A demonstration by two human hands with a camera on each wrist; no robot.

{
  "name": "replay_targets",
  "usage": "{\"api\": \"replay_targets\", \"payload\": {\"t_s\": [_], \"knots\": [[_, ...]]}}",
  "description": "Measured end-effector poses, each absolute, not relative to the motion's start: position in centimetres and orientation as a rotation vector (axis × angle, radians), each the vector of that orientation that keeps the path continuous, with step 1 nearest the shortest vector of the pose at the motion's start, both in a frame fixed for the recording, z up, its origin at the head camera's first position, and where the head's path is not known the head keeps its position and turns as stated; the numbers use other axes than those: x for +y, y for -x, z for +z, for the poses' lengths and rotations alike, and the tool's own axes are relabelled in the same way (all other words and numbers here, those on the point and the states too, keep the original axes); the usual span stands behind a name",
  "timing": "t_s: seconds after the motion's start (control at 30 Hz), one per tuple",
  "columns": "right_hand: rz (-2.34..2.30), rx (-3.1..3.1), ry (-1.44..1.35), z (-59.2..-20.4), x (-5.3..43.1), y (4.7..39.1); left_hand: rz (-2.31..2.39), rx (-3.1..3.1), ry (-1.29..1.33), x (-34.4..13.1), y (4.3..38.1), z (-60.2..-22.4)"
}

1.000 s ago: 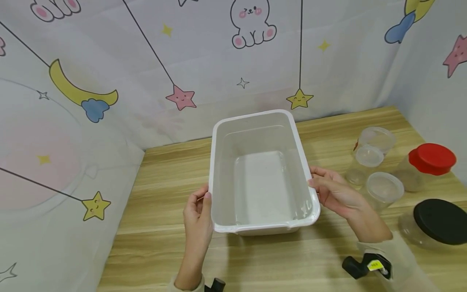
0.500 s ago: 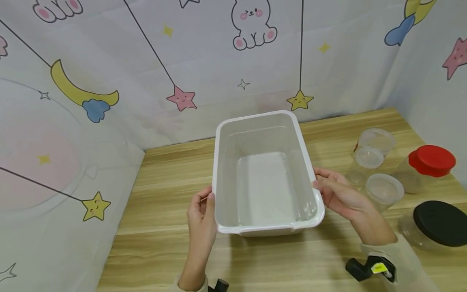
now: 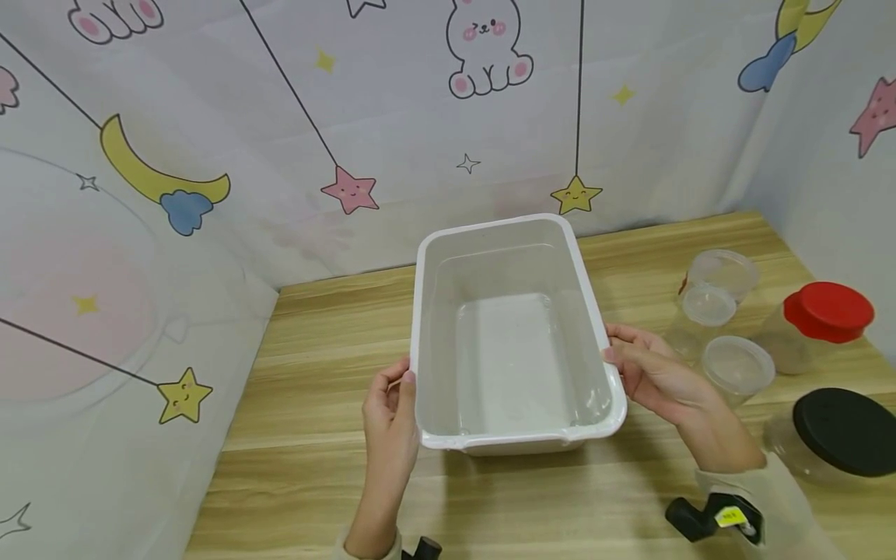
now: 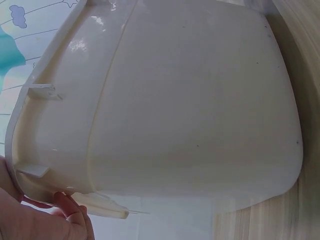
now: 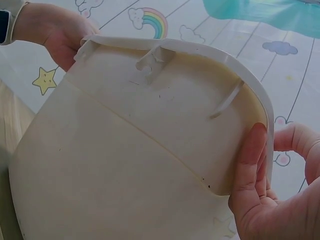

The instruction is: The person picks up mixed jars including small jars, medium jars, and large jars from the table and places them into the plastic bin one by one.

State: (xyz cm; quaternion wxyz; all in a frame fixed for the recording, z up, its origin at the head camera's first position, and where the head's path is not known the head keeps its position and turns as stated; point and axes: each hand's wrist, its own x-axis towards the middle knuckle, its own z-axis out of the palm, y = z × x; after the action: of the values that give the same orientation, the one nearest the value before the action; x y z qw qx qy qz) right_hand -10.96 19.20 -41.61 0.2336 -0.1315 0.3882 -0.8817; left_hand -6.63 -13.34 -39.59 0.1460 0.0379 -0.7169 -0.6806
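A white rectangular plastic basin (image 3: 514, 362) with nothing inside is held between both hands in the middle of the head view. My left hand (image 3: 392, 420) grips its left rim, thumb on the rim's edge and fingers curled beneath. On the opposite side, my right hand (image 3: 661, 377) pinches the right rim the same way. The left wrist view shows the basin's outer wall (image 4: 195, 110) with the left fingers (image 4: 72, 215) under the lip. In the right wrist view the right fingers (image 5: 250, 165) press the outer wall below the rim, and ribs show under it.
On the right of the wooden table (image 3: 315, 350) stand several clear jars: one with a red lid (image 3: 829, 311), one with a black lid (image 3: 847, 432), and smaller tubs such as a clear tub (image 3: 738, 365) near the right hand. A printed curtain (image 3: 406, 117) hangs behind.
The basin and both hands have shifted slightly to the right in the head view. Both hands keep the same hold on the rim.
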Motion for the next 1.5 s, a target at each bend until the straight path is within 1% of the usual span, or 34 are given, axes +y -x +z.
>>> {"api": "replay_targets", "payload": {"t_s": [0.6,1.13,1.5], "knots": [[-2.432,1.053,0.389,-41.7,19.7,11.0,-1.963,-2.054,-0.118,-12.8,6.5,-39.6],[-2.449,1.041,0.374,-41.6,20.4,11.1,-1.934,-2.067,-0.083,-12.2,6.7,-39.6],[-2.457,1.052,0.350,-41.7,20.7,10.8,-1.957,-2.073,-0.106,-11.8,6.6,-39.6]]}}
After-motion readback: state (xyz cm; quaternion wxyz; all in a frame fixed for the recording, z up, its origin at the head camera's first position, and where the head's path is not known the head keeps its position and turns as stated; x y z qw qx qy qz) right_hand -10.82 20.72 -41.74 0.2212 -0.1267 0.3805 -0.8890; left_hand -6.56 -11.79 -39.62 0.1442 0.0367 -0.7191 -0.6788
